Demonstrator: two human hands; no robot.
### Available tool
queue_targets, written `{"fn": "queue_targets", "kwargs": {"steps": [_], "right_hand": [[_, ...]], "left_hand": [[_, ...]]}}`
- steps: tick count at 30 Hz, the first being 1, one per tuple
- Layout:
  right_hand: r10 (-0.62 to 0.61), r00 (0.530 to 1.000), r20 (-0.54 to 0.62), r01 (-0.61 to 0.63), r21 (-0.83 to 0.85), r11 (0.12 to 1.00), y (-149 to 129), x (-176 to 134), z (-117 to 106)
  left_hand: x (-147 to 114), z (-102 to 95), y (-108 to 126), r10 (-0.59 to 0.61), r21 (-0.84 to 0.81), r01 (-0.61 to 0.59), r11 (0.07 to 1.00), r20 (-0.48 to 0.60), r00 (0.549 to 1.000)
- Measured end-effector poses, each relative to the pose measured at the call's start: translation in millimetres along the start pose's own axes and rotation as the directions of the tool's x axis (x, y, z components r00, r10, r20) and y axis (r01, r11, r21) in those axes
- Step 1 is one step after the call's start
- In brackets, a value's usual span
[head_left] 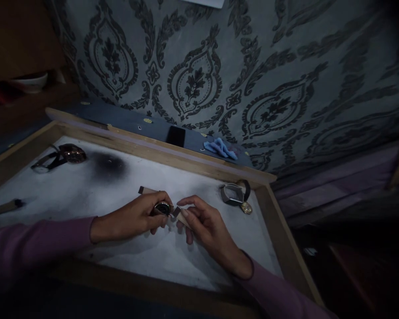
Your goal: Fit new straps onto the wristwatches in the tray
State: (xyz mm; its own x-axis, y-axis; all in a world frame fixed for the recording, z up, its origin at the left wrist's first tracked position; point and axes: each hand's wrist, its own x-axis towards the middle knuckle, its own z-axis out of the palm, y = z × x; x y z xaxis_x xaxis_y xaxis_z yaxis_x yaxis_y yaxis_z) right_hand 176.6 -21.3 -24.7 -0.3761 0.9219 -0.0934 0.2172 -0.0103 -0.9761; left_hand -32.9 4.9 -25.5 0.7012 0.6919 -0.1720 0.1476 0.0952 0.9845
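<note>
Two bare hands above the white surface of a wooden tray, head view, with 12 o'clock at the top. The left hand pinches the rim of a round, dark-faced watch head between thumb and fingers. The right hand presses its thumb onto a dark-ended strap piece, the index finger standing out apart; the fingers beneath are partly hidden. The critical relation is the narrow space between these parts: the strap piece lies between 3 and 4 o'clock of the watch head, its long axis running from 10 to 4 o'clock and its dark end just beside the case; whether they touch cannot be told. The right hand is nearer the strap piece, the left nearer the watch head. A second strip lies toward 10 o'clock, its axis close to 9-to-3; whether it joins the case is hidden. Counted: one watch head in hand, two strap lengths, two dark watches toward 10 o'clock, one angular-cased watch and one small gold disc near 3 o'clock, one dark-tipped tool at 9 o'clock, and, beyond the tray, one blue cloth toward 1 o'clock.
</note>
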Motion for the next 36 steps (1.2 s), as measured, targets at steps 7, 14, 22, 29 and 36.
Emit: {"fn": "queue_targets", "kwargs": {"steps": [7,14,22,29,36], "right_hand": [[-0.012,1.0,0.0,0.012,0.013,1.0,2,1,0],[-0.012,1.0,0.002,0.012,0.016,1.0,1,1,0],[-0.003,1.0,0.005,0.003,0.043,0.999,1,0,0],[0.134,0.99,0.036,-0.138,0.23,0.963,2,8,-4],[0.176,0.983,-0.061,-0.15,0.301,0.942,-5,13,-11]], "left_hand": [[0,1.6,5,-0.012,0.015,0.012,1.0,-0.015,1.0],[0,1.4,6,-0.006,0.03,0.006,1.0,-0.008,1.0],[0,1.2,7,-0.009,0.02,0.01,1.0,-0.013,1.0],[2,3.9,6,-0.014,-0.014,0.013,1.0,-0.069,0.998],[13,3.6,4,-0.05,-0.122,0.036,0.992,-0.117,0.992]]}}
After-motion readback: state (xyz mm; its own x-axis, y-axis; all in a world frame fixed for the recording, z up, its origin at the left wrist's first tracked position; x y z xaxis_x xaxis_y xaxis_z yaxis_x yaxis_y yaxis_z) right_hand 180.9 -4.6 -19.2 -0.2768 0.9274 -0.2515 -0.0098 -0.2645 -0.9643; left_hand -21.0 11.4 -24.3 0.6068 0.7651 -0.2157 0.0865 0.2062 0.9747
